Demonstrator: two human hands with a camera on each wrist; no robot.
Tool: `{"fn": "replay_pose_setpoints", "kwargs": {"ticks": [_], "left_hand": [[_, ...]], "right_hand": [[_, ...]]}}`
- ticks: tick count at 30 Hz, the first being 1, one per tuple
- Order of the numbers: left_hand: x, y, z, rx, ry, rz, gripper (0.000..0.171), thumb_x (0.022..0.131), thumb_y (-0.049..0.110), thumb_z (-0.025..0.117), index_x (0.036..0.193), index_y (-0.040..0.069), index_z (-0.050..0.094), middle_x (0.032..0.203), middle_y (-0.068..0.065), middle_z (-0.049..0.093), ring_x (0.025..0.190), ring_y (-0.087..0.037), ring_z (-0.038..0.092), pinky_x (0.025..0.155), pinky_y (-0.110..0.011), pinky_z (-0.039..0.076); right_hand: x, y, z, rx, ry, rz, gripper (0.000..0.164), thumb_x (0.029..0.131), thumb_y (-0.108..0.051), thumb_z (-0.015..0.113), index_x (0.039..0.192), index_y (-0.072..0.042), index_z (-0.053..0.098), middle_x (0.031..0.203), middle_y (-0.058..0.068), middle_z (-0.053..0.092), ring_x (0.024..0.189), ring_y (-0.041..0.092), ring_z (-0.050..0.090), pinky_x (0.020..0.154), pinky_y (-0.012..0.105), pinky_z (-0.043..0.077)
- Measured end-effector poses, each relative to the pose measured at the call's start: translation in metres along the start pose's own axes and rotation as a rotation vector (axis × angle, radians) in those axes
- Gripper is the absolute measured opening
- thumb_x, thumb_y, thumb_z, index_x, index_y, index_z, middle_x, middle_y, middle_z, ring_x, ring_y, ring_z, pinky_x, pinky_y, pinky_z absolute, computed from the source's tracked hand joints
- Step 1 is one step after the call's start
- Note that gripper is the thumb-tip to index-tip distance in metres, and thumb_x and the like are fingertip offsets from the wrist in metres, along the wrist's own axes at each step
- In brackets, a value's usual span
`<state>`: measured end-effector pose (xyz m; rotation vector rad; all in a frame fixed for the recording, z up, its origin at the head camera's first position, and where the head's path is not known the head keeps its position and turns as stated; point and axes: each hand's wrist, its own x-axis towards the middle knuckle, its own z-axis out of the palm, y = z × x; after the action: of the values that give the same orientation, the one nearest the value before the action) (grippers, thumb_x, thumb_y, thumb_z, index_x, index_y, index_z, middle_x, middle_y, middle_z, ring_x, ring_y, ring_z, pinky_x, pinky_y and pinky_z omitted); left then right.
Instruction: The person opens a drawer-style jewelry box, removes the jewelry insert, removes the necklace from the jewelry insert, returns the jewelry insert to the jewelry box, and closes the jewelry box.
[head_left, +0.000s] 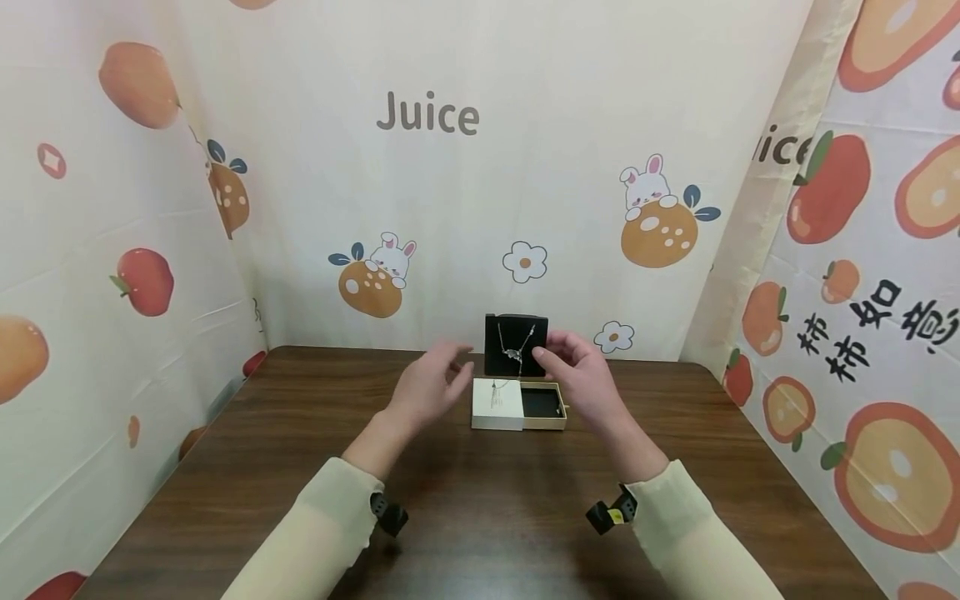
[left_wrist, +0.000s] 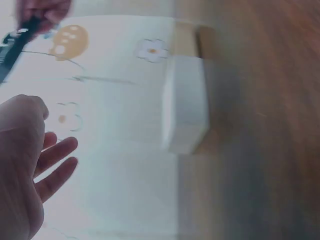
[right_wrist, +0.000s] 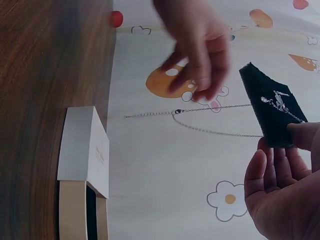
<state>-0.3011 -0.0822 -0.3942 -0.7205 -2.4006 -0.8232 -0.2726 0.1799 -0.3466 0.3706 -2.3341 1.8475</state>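
Note:
Upright in the air, a black necklace card (head_left: 495,350) is pinched by my right hand (head_left: 581,371), thumb in front and fingers behind. A silver necklace (head_left: 513,354) with a small pendant lies across the card. In the right wrist view its loose chain (right_wrist: 215,133) dangles from the card's lower edge, clasp and extender included. My left hand (head_left: 431,385) hovers to the left of the card, apart from it, fingers relaxed and holding nothing. Below both hands a white jewelry box (head_left: 497,405) sits on the table, its drawer (head_left: 558,421) slid out to the right, showing a black inside.
The box stands on a dark brown wooden table (head_left: 465,517). Behind it hangs a pale cloth (head_left: 450,192) printed with fruit, bunnies and flowers, close to the table's back edge. More printed cloth (head_left: 810,358) closes off the sides.

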Motion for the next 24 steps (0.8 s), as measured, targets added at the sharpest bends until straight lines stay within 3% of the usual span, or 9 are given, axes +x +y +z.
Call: {"fn": "replay_pose_setpoints", "kwargs": {"ticks": [5,10,16,19,24], "left_hand": [[0.008,0.014,-0.017,-0.018,0.188,0.147,0.020,0.102,0.010,0.075,0.121,0.004,0.074,0.110,-0.013,0.079,0.084,-0.021,0.078,0.070,-0.036,0.067],[0.010,0.030,-0.021,0.004,0.269,0.249,0.021,0.098,0.011,0.080,0.117,0.004,0.075,0.098,-0.011,0.075,0.074,-0.018,0.072,0.063,-0.029,0.063],[0.010,0.046,-0.021,0.139,0.252,0.418,0.031,0.093,0.019,0.090,0.119,0.006,0.080,0.093,-0.004,0.069,0.067,-0.012,0.062,0.057,-0.022,0.056],[0.011,0.049,-0.020,0.204,0.223,0.452,0.033,0.092,0.023,0.092,0.121,0.008,0.083,0.094,-0.003,0.066,0.067,-0.010,0.062,0.059,-0.020,0.057],[0.011,0.049,-0.019,0.238,0.211,0.471,0.031,0.092,0.021,0.092,0.121,0.011,0.086,0.092,-0.001,0.064,0.070,-0.011,0.062,0.060,-0.020,0.058]], "right_hand": [[0.000,0.000,0.000,0.005,0.002,-0.001,0.031,0.109,-0.021,0.070,0.131,0.000,0.069,0.114,0.006,0.070,0.106,0.023,0.064,0.082,0.023,0.060],[0.000,0.000,0.002,0.016,0.003,0.004,0.030,0.108,-0.019,0.070,0.132,0.000,0.069,0.116,0.008,0.071,0.103,0.020,0.063,0.081,0.022,0.059],[-0.001,0.000,0.003,0.039,-0.012,-0.004,0.029,0.109,-0.017,0.069,0.133,0.000,0.068,0.117,0.009,0.072,0.101,0.017,0.063,0.081,0.022,0.059],[-0.002,0.001,0.004,0.043,-0.019,-0.018,0.028,0.110,-0.016,0.068,0.133,0.001,0.068,0.115,0.007,0.072,0.100,0.018,0.063,0.080,0.022,0.058],[-0.002,0.001,0.006,0.055,-0.025,-0.027,0.027,0.110,-0.014,0.068,0.132,0.001,0.067,0.123,0.020,0.070,0.099,0.017,0.063,0.080,0.022,0.057]]}}
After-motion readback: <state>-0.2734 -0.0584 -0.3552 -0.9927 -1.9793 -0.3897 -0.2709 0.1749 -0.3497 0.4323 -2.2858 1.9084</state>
